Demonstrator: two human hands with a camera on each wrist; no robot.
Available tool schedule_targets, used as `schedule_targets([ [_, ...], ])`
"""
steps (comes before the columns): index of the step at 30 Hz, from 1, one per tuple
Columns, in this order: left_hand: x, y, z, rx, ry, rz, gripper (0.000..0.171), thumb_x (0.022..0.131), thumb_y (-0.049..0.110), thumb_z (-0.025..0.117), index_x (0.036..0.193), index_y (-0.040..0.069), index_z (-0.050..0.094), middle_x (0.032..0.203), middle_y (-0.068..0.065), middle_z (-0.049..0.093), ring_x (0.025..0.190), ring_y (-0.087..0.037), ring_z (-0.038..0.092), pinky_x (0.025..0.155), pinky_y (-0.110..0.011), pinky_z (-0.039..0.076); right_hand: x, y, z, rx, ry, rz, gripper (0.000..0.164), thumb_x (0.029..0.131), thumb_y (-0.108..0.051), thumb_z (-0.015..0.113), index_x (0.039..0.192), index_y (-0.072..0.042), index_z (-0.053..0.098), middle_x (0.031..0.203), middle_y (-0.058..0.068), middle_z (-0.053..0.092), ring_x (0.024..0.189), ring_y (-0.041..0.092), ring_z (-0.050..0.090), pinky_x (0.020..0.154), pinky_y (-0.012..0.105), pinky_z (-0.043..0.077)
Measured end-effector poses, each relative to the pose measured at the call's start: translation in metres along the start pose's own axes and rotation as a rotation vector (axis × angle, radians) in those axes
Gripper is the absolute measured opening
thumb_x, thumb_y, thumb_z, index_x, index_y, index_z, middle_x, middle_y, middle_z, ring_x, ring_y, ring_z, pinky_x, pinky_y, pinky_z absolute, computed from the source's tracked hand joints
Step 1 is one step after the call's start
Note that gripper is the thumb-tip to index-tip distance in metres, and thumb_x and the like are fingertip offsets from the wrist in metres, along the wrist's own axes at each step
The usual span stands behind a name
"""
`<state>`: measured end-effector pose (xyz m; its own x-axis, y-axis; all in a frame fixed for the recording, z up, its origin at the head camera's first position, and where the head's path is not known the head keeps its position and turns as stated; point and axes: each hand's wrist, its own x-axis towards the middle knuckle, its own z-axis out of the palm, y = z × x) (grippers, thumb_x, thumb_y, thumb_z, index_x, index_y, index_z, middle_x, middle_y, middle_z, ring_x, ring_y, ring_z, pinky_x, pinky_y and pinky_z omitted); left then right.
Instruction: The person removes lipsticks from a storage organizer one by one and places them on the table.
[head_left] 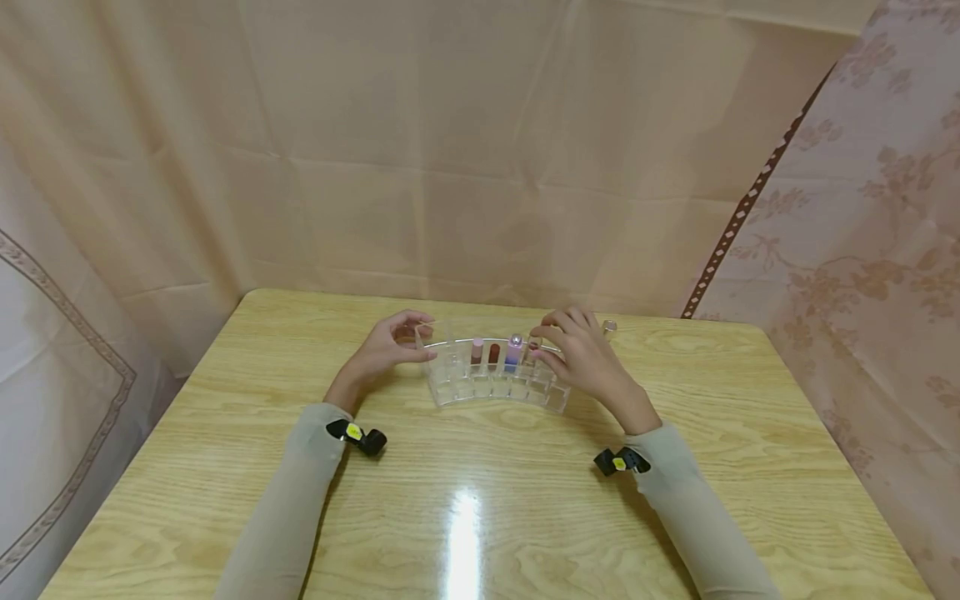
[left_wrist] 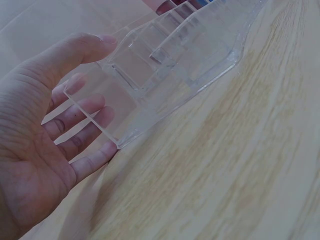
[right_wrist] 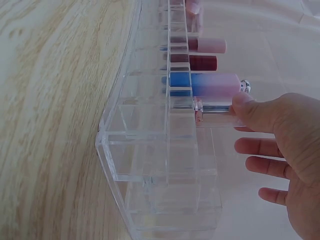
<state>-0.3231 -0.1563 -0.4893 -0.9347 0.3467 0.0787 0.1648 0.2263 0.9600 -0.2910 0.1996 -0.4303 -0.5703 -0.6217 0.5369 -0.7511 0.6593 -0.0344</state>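
A clear, curved, tiered lipstick organizer [head_left: 459, 389] stands on the table. My left hand [head_left: 385, 345] holds its left end; in the left wrist view the thumb lies over the top edge and the fingers reach round the end wall of the organizer [left_wrist: 170, 85]. With thumb and forefinger, my right hand [head_left: 588, 354] pinches a clear-and-pinkish lipstick tube [right_wrist: 216, 118], its lower end in a back-row slot. Beside it stand a blue-to-pink tube [right_wrist: 215, 84] with a silver ball top, a dark red tube [right_wrist: 204, 63] and a pink-capped tube [right_wrist: 212, 46].
A small shiny object [head_left: 610, 326] shows just behind my right hand, partly hidden. The wood-grain table [head_left: 480, 467] reaches back to a beige curtain [head_left: 450, 167]. A floral cloth [head_left: 862, 250] hangs at the right.
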Motion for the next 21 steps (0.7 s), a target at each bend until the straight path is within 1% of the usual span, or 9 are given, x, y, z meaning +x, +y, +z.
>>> schedule_targets([
  [7,0.0005,-0.0005,0.0006,-0.001,0.001,0.000,0.060,0.084,0.011,0.084,0.137,0.005,0.057,0.132,-0.023,0.063,0.118,-0.035,0.059,0.096,-0.035,0.048,-0.0008,0.0001,0.0004,-0.010,0.006,-0.005,0.023,0.089,-0.023,0.079,0.105,-0.007,0.075,0.107,0.013,0.067,0.102,0.032,0.054,0.096,0.053,0.040],
  [15,0.0012,-0.0007,0.0007,-0.002,0.002,0.003,0.060,0.084,0.011,0.084,0.137,0.004,0.057,0.132,-0.024,0.062,0.118,-0.035,0.059,0.095,-0.035,0.048,-0.0007,-0.0004,0.0003,-0.017,-0.004,0.001,0.023,0.090,-0.024,0.078,0.105,-0.008,0.075,0.109,0.013,0.067,0.104,0.033,0.054,0.098,0.053,0.040],
  [21,0.0011,-0.0007,0.0007,0.000,0.003,0.007,0.060,0.084,0.011,0.084,0.138,0.004,0.057,0.132,-0.023,0.063,0.118,-0.035,0.059,0.095,-0.034,0.048,-0.0008,-0.0004,0.0004,-0.006,0.013,-0.009,0.022,0.089,-0.022,0.079,0.104,-0.007,0.075,0.108,0.014,0.068,0.103,0.033,0.054,0.096,0.053,0.041],
])
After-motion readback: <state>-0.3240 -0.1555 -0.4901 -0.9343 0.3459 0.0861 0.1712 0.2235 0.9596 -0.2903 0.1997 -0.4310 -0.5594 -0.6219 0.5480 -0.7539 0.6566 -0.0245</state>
